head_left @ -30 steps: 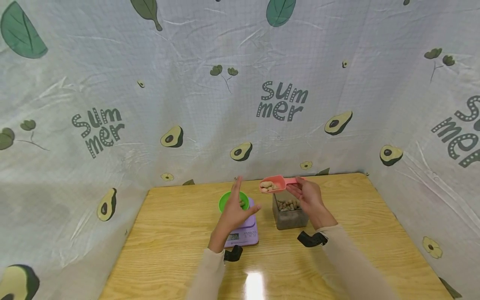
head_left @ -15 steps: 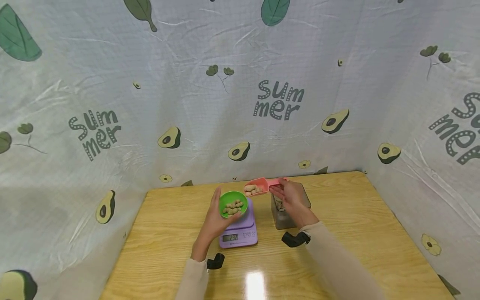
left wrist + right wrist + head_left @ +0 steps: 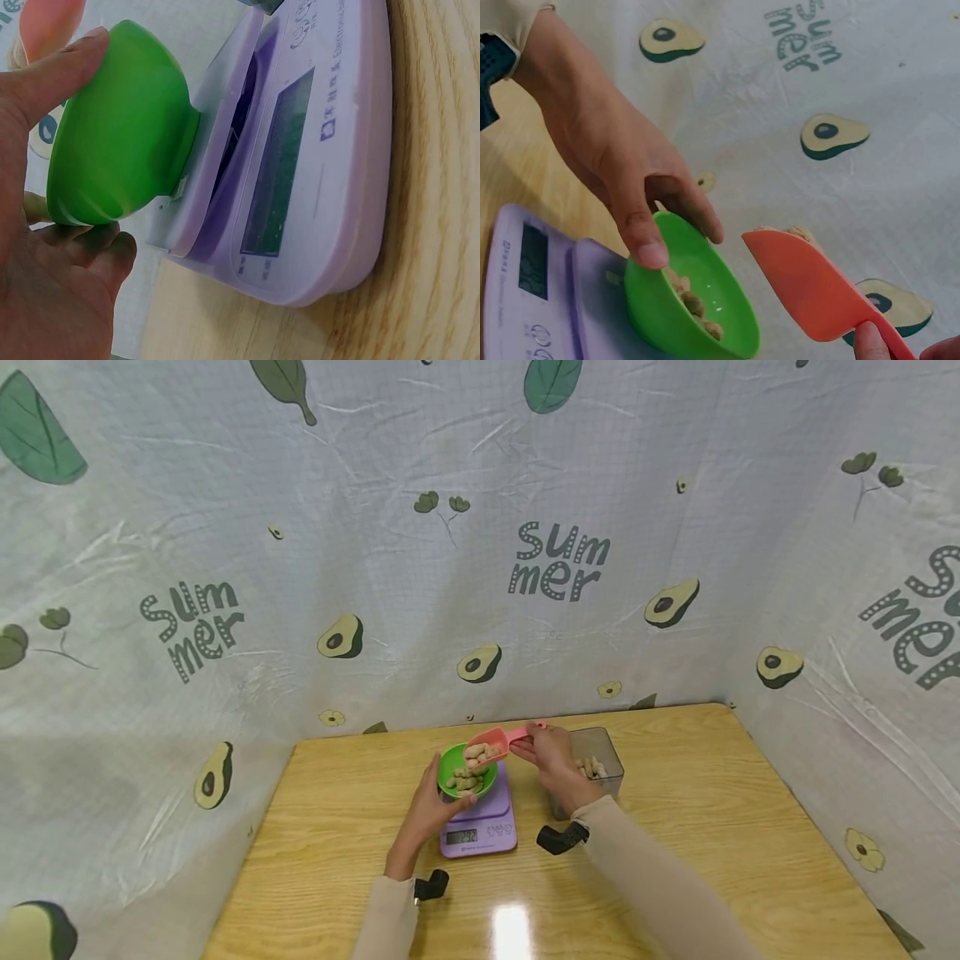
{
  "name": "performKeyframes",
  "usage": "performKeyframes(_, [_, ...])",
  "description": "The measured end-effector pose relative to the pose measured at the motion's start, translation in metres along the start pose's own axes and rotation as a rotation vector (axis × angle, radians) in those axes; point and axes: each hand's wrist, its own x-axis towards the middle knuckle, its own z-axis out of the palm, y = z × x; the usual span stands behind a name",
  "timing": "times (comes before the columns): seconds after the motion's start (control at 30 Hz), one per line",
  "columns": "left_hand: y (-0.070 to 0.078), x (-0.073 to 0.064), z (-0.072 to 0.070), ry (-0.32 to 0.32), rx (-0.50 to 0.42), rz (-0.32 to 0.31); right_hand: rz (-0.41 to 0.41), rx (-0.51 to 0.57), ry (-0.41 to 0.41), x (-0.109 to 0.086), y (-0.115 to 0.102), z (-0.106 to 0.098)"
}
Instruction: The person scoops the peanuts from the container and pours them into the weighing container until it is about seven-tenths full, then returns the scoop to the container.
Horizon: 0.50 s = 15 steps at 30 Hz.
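My left hand [image 3: 426,814] holds a green bowl [image 3: 444,767], thumb at the near rim and fingers around the far left side. Several peanuts [image 3: 467,782] lie in it. The bowl's foot meets the platform of a purple kitchen scale [image 3: 337,195] in the left wrist view. By its handle, my right hand [image 3: 551,756] grips a pink scoop [image 3: 501,741], which carries peanuts [image 3: 477,753] and hangs over the bowl's right rim. The right wrist view has the scoop [image 3: 802,289] side-on, slightly apart from the bowl, hiding most of its load.
Behind my right hand stands a grey see-through container [image 3: 613,777] with peanuts inside, partly covered by the hand. The scale's display [image 3: 462,837] seems to read 292. A white printed sheet [image 3: 405,593] rises behind the wooden table [image 3: 345,860].
My right hand has carried the loaded scoop leftward from above the container to the bowl. The left hand has come down and taken hold of the bowl.
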Motion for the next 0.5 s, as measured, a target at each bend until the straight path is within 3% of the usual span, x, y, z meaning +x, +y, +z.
performKeyframes(0.13, [-0.001, 0.001, 0.0, 0.0, -0.003, 0.003, -0.015, -0.065, 0.025, 0.003, 0.004, 0.008])
performKeyframes(0.3, [0.0, 0.0, 0.0, 0.006, -0.021, -0.006, -0.116, -0.236, 0.059, 0.005, 0.012, 0.019])
performKeyframes(0.4, [0.0, -0.001, 0.001, 0.007, -0.033, -0.018, -0.292, -0.434, 0.019, -0.001, 0.018, 0.021])
performKeyframes(0.5, [0.001, -0.002, 0.0, 0.008, -0.032, -0.021, -0.583, -0.68, -0.045, -0.01, 0.021, 0.023])
